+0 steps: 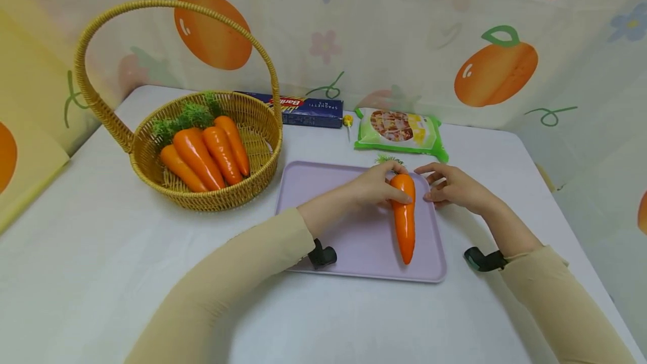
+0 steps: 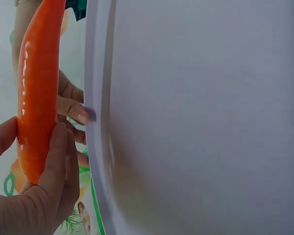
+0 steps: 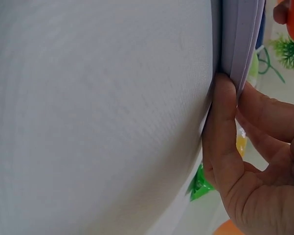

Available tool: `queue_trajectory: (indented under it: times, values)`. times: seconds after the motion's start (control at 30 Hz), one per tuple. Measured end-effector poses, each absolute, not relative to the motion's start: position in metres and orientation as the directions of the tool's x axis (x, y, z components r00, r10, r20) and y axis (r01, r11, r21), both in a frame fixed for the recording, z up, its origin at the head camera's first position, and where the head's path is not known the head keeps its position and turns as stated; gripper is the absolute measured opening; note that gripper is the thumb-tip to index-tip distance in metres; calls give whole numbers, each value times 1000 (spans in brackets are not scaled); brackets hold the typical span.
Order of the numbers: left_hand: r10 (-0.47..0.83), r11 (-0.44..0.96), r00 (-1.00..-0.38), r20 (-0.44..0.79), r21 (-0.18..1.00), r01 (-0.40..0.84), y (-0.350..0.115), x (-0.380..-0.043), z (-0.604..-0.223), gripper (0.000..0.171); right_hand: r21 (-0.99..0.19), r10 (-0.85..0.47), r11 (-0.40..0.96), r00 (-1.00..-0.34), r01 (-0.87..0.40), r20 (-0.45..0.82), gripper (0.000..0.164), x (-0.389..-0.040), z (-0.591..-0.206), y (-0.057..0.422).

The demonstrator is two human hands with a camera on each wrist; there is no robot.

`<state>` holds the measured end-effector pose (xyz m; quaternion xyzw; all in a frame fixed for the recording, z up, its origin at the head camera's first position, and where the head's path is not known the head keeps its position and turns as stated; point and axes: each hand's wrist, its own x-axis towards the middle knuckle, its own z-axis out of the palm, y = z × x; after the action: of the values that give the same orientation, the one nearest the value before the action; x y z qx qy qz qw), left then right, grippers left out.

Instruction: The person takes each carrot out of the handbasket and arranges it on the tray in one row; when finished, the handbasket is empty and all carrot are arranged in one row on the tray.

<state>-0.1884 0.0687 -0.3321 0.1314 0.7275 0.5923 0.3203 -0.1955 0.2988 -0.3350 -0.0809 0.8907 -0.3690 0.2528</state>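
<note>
My left hand (image 1: 379,185) pinches an orange toy carrot (image 1: 404,223) near its leafy top, with the thumb on one side and fingers on the other. The carrot points toward me over the right part of a light purple tray (image 1: 333,260). In the left wrist view the carrot (image 2: 39,88) sits between thumb and fingers. My right hand (image 1: 457,189) is at the tray's right edge; in the right wrist view its fingertips (image 3: 225,90) lie on both sides of the tray's rim (image 3: 239,39), pinching it. The carrot's green leaves (image 1: 389,159) show behind the left hand.
A wicker basket (image 1: 212,201) with a tall handle stands at the left, holding several carrots (image 1: 199,156). Behind the tray lie a blue spaghetti box (image 1: 315,112), a small yellow lollipop (image 1: 347,121) and a green food packet (image 1: 401,132). A patterned cloth (image 1: 384,27) hangs behind the table.
</note>
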Motion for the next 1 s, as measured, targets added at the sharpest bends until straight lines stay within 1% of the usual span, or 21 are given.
queue_trajectory:
  times: [0.23, 0.47, 0.63, 0.9, 1.0]
  values:
    - [557, 312, -766, -322, 936, -167, 81, -185, -341, 52, -703, -346, 711, -859, 22, -377, 57, -193, -333, 299]
    - [542, 344, -781, -309, 930, -130, 89, -183, -348, 61, -698, -347, 716, -861, 13, -372, 57, -192, -333, 298]
    - [542, 406, -797, -268, 913, -30, 92, -182, -350, 66, -694, -344, 720, -861, 15, -375, 57, -193, -333, 299]
    - [541, 533, -823, -172, 828, 177, 90, -181, -350, 67, -697, -343, 717, -860, 20, -378, 57, -193, -334, 298]
    - [548, 546, -822, -153, 811, 213, 89, -182, -351, 67, -696, -343, 718, -860, 19, -377, 57, -193, -334, 298]
